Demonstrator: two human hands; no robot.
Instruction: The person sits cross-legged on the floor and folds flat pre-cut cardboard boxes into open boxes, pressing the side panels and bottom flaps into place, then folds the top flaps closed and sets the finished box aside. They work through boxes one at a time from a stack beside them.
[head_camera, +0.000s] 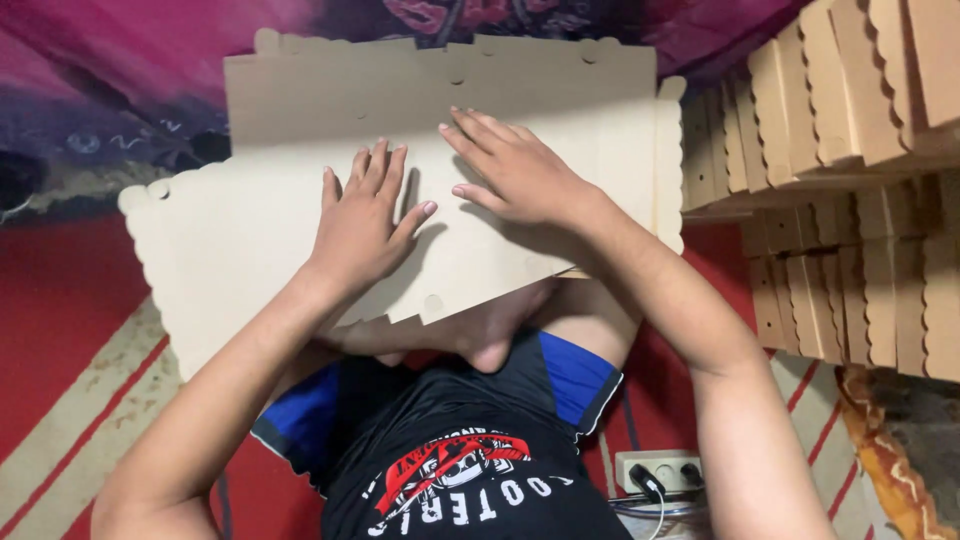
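Pressing flat with open palms, left hand (362, 228) and right hand (517, 172) hold down the cardboard sheet (250, 235), its long axis running left-right.

A red, cream-striped floor mat (70, 330) is seen; stacked folded cardboard boxes (850, 200) and a white power strip (660, 470) are set on it.

Flat tan carton blank (520, 130) centre; folded cartons (860, 150) stacked right.
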